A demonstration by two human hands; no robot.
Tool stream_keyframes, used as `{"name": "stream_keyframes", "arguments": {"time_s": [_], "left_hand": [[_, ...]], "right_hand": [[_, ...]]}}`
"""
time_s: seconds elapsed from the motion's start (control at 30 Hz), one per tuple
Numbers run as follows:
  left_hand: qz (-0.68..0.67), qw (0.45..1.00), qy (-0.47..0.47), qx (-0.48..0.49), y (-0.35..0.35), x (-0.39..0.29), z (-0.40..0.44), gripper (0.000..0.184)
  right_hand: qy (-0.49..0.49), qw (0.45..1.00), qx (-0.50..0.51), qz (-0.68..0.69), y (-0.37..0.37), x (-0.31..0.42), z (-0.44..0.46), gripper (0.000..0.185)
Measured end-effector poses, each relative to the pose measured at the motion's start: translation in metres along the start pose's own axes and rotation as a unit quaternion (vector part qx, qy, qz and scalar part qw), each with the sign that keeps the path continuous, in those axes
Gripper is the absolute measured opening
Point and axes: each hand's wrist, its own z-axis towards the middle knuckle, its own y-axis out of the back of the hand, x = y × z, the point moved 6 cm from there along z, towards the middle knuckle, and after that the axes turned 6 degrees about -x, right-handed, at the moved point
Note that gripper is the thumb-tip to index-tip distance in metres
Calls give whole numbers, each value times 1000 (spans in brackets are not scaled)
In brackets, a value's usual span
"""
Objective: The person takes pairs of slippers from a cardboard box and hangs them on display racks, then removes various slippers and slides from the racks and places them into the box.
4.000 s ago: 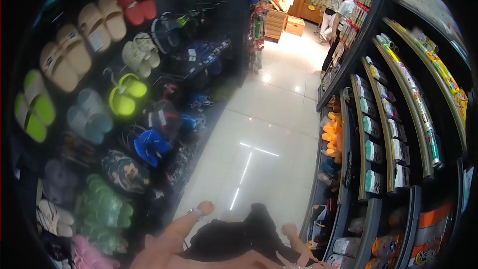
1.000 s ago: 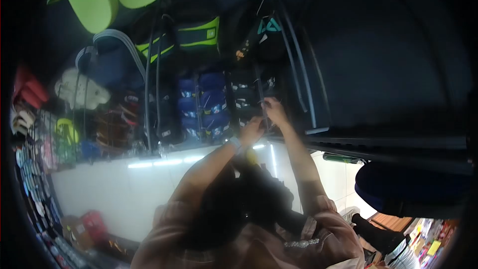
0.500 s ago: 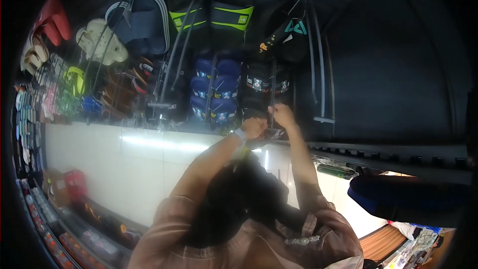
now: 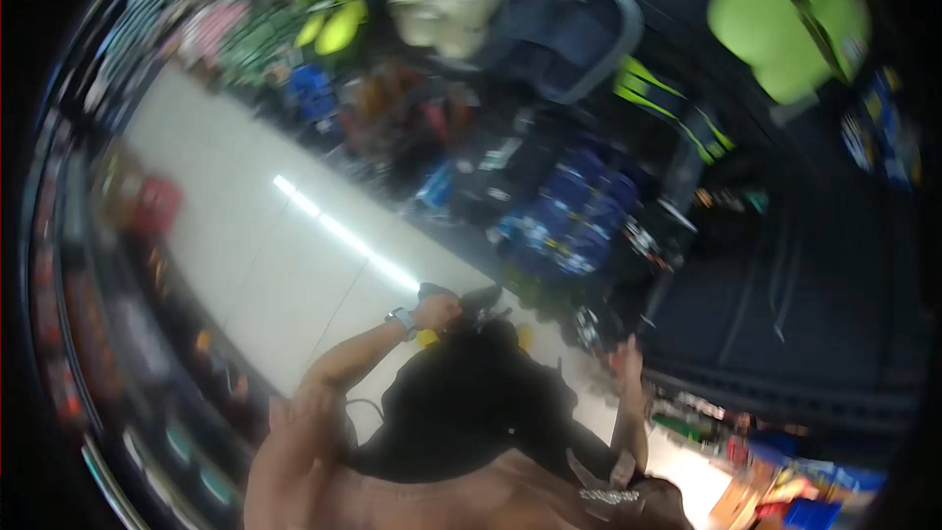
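My left hand (image 4: 437, 313), with a band at the wrist, is closed around a dark item (image 4: 479, 300) in front of my body; it looks like black footwear, but blur hides its details. To the right, my right hand (image 4: 629, 358) has its fingers apart and holds nothing visible. It is near the lower end of the rack, beside dark, shiny wrapped goods (image 4: 590, 326). Blue slippers (image 4: 579, 206) with pale prints hang above, between and beyond my hands.
Grey-blue slides (image 4: 564, 29), cream clogs (image 4: 444, 0) and yellow slippers (image 4: 334, 20) hang along the rack. Large lime-green slippers (image 4: 790, 20) are at the upper right. Pale floor (image 4: 235, 226) runs beside it, with a red box (image 4: 157, 204) and shelves at the left.
My hands were close together at the black slippers on the rack. Now they are apart: the left has drawn back with a dark item, the right is lower right. The view has turned and tilted.
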Motion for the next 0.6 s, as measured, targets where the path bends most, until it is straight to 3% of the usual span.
{"name": "stream_keyframes", "arguments": {"time_s": [0.03, 0.07, 0.1, 0.13, 0.17, 0.2, 0.23, 0.3, 0.43, 0.5, 0.57, 0.6], "left_hand": [[-37, 998, 1, -46, 17, 20, -24, 22], [-103, 991, 11, -79, 23, 55, -45, 18], [-107, 988, 26, -108, 40, 73, -67, 18], [-273, 938, 171, -132, 53, 102, -90, 16], [-430, 840, 297, -147, 56, 122, -112, 14], [-360, 845, 346, -192, 75, 131, -132, 11], [-365, 838, 348, -208, 84, 142, -147, 11], [-353, 804, 369, -306, 113, 166, -188, 17], [-381, 762, 352, -389, 150, 198, -263, 17], [-394, 741, 352, -415, 165, 210, -297, 18], [-437, 683, 354, -465, 176, 227, -328, 17], [-441, 670, 377, -464, 183, 235, -340, 17]], "right_hand": [[3, 997, -46, -65, -10, -4, -21, 47], [-15, 999, -25, -17, -19, -23, -22, 44], [-51, 997, -29, -56, -24, -42, -20, 43], [-113, 993, -16, -19, -33, -65, -12, 42], [-81, 991, -83, -63, -56, -58, -24, 38], [-89, 987, -104, -81, -77, -64, -23, 34], [-99, 982, -127, -98, -96, -68, -25, 31], [-140, 980, -55, -132, -138, -89, -18, 24], [-239, 937, 16, -254, -230, -127, -20, 21], [-266, 930, 83, -239, -287, -158, -9, 20], [-258, 932, 172, -188, -347, -185, 7, 20], [-263, 922, 173, -224, -379, -187, 7, 17]]}}
